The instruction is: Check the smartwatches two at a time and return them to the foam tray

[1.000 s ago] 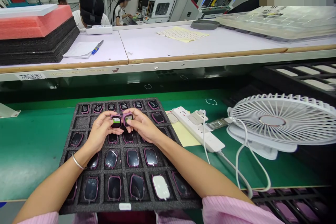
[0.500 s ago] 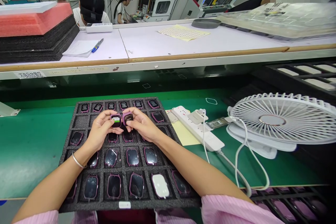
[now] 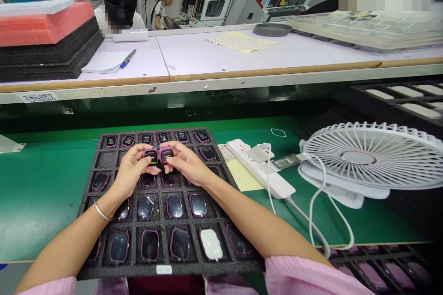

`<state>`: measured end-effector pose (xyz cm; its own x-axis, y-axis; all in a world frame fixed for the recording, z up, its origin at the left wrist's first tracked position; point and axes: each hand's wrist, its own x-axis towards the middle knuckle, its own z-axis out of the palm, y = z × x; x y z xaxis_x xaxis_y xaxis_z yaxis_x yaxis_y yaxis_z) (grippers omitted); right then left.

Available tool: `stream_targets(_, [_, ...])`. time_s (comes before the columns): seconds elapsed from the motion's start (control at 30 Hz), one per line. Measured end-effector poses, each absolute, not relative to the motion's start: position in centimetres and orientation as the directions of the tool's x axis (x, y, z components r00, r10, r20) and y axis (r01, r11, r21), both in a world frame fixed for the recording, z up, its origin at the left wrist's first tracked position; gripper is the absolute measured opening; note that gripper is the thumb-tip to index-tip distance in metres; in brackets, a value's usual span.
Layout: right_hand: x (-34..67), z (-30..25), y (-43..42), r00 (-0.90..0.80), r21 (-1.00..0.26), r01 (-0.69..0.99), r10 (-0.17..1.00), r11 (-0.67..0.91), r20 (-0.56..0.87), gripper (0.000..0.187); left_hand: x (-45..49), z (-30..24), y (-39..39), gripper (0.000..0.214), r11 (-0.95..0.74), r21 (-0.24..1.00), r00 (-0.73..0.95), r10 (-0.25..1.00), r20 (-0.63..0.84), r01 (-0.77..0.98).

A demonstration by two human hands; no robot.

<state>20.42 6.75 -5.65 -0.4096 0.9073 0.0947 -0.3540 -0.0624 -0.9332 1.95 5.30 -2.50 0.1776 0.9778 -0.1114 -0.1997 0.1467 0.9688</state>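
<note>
A black foam tray lies on the green mat and holds several pink-rimmed smartwatch bodies in its pockets. My left hand pinches one watch body above the tray's second row. My right hand pinches another watch body right beside it, the two nearly touching. Both watches are tilted with their backs toward me. A white piece lies in a front-row pocket.
A white power strip with plugs and cables lies right of the tray, beside a yellow sheet. A white fan sits at the right. A raised white shelf holds foam stacks, paper and a pen. Other people work beyond it.
Both hands have tipped their watch bodies, so the lit screens seen a second ago now face away. The hands stay in the same place above the tray.
</note>
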Motion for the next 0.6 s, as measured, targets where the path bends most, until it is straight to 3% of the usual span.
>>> stream_targets(0.3, [20.3,-6.2,7.1,-0.339,-0.926,-0.376,0.936,-0.042,0.095,0.041,2.0,-2.1,5.5,0.055,0.065,0.976,0.183,0.983,-0.026,-0.208])
stream_targets(0.4, [20.1,-6.3,7.3,-0.346,-0.915,-0.398,0.934,-0.058,0.092,0.051,2.0,0.7,3.1,0.058,0.066,0.947,0.34,0.939,0.048,-0.315])
stream_targets(0.5, [19.9,-6.2,7.0,-0.402,-0.927,-0.369,0.911,-0.072,0.089,0.06,2.0,3.4,-0.7,0.063,0.305,0.875,0.72,0.69,0.068,-0.375])
stream_targets(0.6, [19.8,-5.3,5.9,-0.431,-0.954,-0.299,0.896,-0.033,0.104,0.056,2.3,4.5,-3.5,0.065,0.498,0.804,0.899,0.427,0.098,-0.325])
